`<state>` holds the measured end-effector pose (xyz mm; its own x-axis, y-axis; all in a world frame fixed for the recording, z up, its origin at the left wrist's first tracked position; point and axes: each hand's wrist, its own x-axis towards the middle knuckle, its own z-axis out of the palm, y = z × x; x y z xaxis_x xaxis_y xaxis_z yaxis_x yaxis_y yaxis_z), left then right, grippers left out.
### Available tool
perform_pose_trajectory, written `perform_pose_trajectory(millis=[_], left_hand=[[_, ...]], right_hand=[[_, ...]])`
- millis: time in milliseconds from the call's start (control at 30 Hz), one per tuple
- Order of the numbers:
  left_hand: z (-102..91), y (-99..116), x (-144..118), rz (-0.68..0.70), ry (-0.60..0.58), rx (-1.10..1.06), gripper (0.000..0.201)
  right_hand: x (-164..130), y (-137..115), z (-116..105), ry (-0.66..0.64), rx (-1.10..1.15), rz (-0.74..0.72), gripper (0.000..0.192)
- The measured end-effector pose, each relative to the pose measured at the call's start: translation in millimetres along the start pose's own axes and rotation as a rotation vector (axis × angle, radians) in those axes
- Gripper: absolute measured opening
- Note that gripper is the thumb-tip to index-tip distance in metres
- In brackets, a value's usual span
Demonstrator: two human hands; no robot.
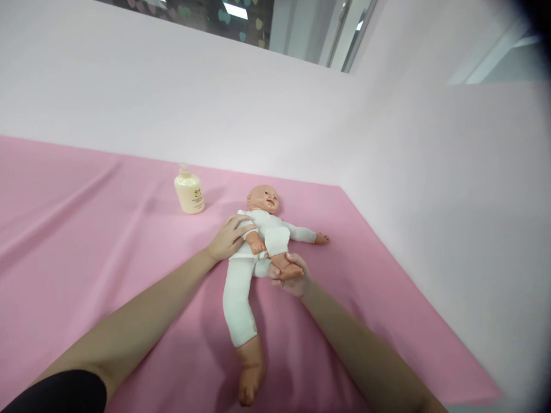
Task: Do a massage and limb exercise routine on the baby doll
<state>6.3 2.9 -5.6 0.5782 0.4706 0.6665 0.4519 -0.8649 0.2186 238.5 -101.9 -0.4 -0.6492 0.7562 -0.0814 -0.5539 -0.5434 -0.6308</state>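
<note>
A baby doll (239, 298) in white clothes lies on its back, its head pointing away from me. My left hand (229, 236) is at the doll's side, its fingers laid over the bent sleeve and holding that arm against the body. The doll's small hand (256, 243) rests on its belly. With my right hand (297, 281) I grip the doll's raised foot (284, 266), thumb and fingers around it, the leg bent up toward the belly. The doll's other leg lies stretched toward me, and its other arm (303, 233) reaches out to the right.
A cream-coloured pump bottle (189, 192) stands upright on the pink cloth (107, 229), left of the doll's head. White walls (172, 86) rise behind and to the right of the cloth. Above the back wall is a window (206, 20) with heart shapes.
</note>
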Motion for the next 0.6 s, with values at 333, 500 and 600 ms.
perform_pose_trajectory(millis=[333, 500, 600], left_hand=[[0.6, -0.6, 0.5, 0.063, 0.030, 0.011, 0.040], [2.1, -2.7, 0.6, 0.058, 0.023, 0.020, 0.039], [1.6, -2.3, 0.5, 0.080, 0.036, 0.011, 0.038]], right_hand=[[0.3, 0.5, -2.0, 0.004, -0.031, 0.016, 0.042], [0.7, 0.7, -2.9, 0.044, -0.046, 0.063, 0.045], [0.6, 0.4, -3.1, 0.054, -0.044, 0.080, 0.046]])
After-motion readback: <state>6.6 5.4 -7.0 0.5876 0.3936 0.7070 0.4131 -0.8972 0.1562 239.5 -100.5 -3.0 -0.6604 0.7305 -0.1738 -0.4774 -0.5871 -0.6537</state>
